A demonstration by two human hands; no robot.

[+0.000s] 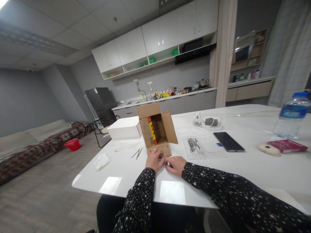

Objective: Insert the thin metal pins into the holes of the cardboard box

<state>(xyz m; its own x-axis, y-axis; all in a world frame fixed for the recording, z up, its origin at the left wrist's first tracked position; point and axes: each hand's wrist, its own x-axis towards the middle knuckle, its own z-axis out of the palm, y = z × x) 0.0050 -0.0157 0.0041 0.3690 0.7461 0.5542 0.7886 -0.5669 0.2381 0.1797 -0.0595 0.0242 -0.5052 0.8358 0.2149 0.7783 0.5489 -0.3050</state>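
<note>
Starry sleeves [225, 189], hands [155, 160], cardboard box [145, 131] just beyond

Box [160, 129]: matt cardboard; tape [152, 131] on it glossy. Surface [128, 170]: smooth, glossy, mirroring light. Phone [228, 141]: glassy, smooth face. Bottle [291, 118]: clear plastic, shiny. Sleeve [218, 181]: matt cloth. Bucket [73, 144]: plastic-looking. Tissue [101, 161]: crumpled, papery, matt.

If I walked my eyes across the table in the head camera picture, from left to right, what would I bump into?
Crumpled white tissue → thin metal tools → open cardboard box → clear plastic case → dark phone → water bottle.
</note>
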